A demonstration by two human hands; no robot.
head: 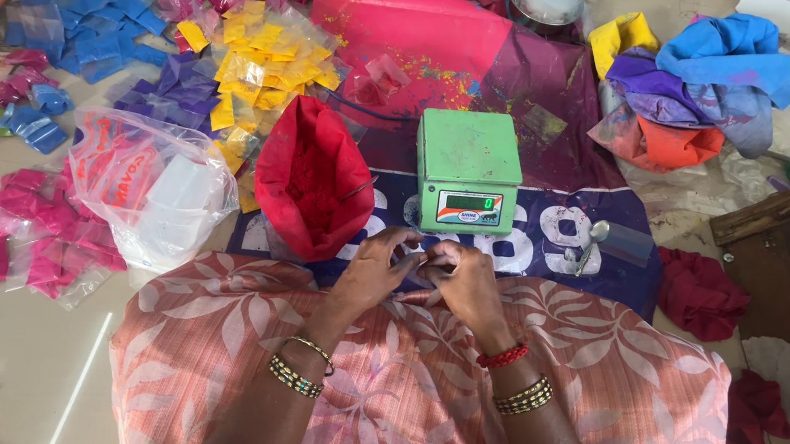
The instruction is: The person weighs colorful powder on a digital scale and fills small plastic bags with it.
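Head view, red powder bag [312,176] beside green scale [468,169]

**Lighting and picture quality, head view**

Bright, even daylight; source direction cannot be told. Shadows soft and short, faintest under the green scale [468,169]. Mild glare on the clear plastic bag [149,189] and on the metal spoon [590,242]. Centre sharp; slight softness and wide-angle bending toward the corners. Colours saturated, no blown highlights. Both hands [424,273] crisp, no motion blur.
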